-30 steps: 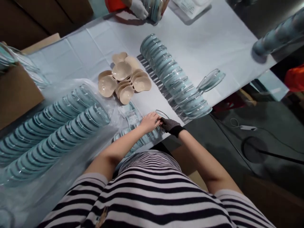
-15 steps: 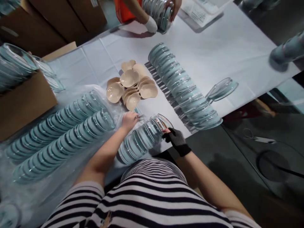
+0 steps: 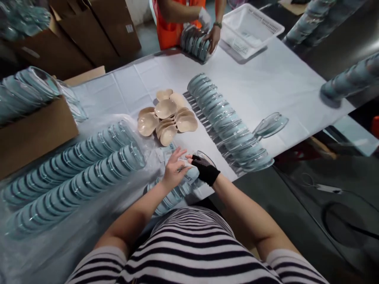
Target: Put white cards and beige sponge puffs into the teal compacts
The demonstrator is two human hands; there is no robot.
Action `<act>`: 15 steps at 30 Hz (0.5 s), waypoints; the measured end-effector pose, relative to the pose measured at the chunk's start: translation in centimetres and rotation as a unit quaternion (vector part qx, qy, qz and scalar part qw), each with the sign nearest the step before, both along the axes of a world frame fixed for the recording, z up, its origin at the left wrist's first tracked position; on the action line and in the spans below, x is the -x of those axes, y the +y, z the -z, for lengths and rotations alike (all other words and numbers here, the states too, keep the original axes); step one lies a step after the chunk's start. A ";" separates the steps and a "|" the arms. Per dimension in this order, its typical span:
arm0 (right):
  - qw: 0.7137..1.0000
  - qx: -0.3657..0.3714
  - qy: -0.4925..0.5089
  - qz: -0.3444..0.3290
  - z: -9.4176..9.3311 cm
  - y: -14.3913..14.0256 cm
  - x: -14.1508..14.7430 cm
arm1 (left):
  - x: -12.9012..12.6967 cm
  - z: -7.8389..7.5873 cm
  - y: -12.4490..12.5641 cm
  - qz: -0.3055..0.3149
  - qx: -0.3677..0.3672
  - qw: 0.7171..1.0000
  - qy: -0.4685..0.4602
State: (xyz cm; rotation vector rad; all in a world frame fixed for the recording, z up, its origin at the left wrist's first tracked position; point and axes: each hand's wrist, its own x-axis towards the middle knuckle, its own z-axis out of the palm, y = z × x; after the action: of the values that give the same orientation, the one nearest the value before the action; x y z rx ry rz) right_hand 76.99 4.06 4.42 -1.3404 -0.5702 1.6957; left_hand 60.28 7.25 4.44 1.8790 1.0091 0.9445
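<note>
A light blue printed card [image 3: 192,174], bent into a curve, is between my two hands. My left hand [image 3: 174,169] is bare and pinches it with the thumb, other fingers spread upward. My right hand [image 3: 205,169], in a black fingerless glove, closes around the card's far right edge; its palm side is hidden. Under and beside both hands lies a short row of clear packages with light blue cards [image 3: 169,200]. A clear plastic shell [image 3: 209,156] shows partly behind the glove. Just beyond sit beige moulded cups [image 3: 166,108] in a cluster, near small printed cards [image 3: 167,149].
A long row of filled packages [image 3: 225,118] lies on a striped strip to the right, with loose clear shells [image 3: 271,124] beside it. Two more rows [image 3: 74,177] rest on plastic film at left, near a cardboard box [image 3: 38,134]. Across the table [image 3: 251,79], a co-worker's hands [image 3: 211,37] handle packages by a white basket [image 3: 251,29].
My left hand has moved right from the small cards and now has a light blue card. My right hand has shifted left to meet it. The co-worker's gloved hand has lifted from the table.
</note>
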 end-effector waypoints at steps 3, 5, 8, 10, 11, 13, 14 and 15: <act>0.999 -0.007 0.009 0.031 1.0 -0.6 -0.4 | -2.0 1.0 0.9 -0.081 0.027 0.996 -0.039; 0.996 -0.032 -0.058 0.062 1.4 -0.4 -1.4 | -3.9 2.3 2.8 -0.126 0.057 0.989 -0.050; 0.961 -0.095 -0.235 0.115 1.7 0.6 -3.4 | -7.0 4.6 8.9 -0.123 0.068 0.990 0.012; 0.919 -0.161 -0.342 0.111 1.9 1.2 -5.0 | -8.6 5.9 14.0 -0.109 0.048 0.982 0.146; 0.899 -0.192 -0.383 0.092 2.1 1.4 -5.7 | -9.1 6.4 16.4 -0.101 0.050 0.977 0.184; 0.872 -0.226 -0.432 0.046 2.6 1.6 -7.3 | -9.7 7.2 20.1 -0.078 0.069 0.963 0.247; 0.867 -0.229 -0.442 0.025 2.9 1.8 -8.1 | -9.8 7.4 21.3 -0.063 0.082 0.959 0.264; 0.865 -0.228 -0.447 0.010 3.1 2.1 -8.8 | -9.7 7.5 21.9 -0.046 0.092 0.954 0.282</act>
State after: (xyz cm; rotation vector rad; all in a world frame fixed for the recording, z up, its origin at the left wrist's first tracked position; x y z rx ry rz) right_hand 85.80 6.21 1.31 -1.7004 -1.3731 0.7373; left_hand 70.01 29.11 -3.04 1.9936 1.4728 0.3375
